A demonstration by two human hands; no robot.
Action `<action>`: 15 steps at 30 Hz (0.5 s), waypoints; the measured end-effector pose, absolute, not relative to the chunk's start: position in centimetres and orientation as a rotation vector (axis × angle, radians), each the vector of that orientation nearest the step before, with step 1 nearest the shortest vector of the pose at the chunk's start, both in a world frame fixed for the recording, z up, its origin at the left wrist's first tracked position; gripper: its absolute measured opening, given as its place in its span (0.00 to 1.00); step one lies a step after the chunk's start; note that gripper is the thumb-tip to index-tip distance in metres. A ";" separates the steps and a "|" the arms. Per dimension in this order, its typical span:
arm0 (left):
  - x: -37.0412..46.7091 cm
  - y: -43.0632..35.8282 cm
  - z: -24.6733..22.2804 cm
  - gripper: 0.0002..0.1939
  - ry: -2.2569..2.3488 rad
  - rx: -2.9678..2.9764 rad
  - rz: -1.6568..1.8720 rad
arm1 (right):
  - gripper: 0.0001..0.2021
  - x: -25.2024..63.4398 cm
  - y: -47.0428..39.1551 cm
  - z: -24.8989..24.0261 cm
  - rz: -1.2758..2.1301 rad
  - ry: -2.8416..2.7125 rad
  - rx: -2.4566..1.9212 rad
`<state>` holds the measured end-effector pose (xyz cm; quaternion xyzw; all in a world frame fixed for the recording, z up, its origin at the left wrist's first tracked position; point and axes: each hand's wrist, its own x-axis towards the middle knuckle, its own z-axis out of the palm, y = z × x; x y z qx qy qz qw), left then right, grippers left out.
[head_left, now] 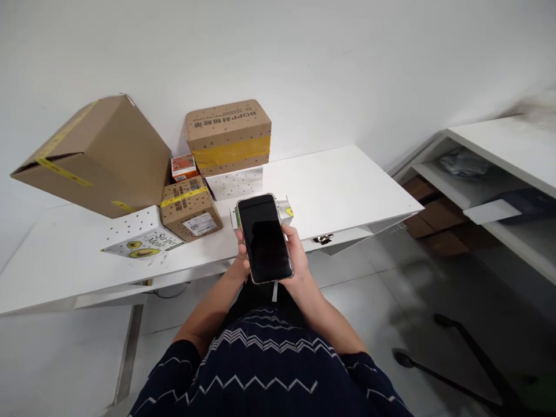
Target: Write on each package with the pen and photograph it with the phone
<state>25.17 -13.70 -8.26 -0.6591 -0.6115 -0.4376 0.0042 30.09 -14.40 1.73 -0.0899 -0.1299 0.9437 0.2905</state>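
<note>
A smartphone (266, 240) with a dark screen and a clear case is held upright between my hands, over the front edge of the white table (330, 191). My left hand (242, 258) wraps its fingers round the phone's left side. On the other side my right hand (296, 255) grips the lower right edge, thumb along the side. Part of a small white box with an avocado print (285, 209) shows behind the phone, which hides the rest. The backs of the phone and the fingers under it are out of sight.
Left on the table stand a large tilted cardboard carton (117, 156), a small brown box (191, 211), a white avocado-print box (139, 237) and a small orange box (183, 167). A yellow-taped carton (230, 136) rests above a white box (237, 182). A shelf unit (490, 156) stands right.
</note>
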 end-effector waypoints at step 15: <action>27.8 -13.1 -7.4 0.29 -2.085 -1.655 -1.909 | 0.31 29.1 -14.1 1.1 2.523 -0.321 -0.175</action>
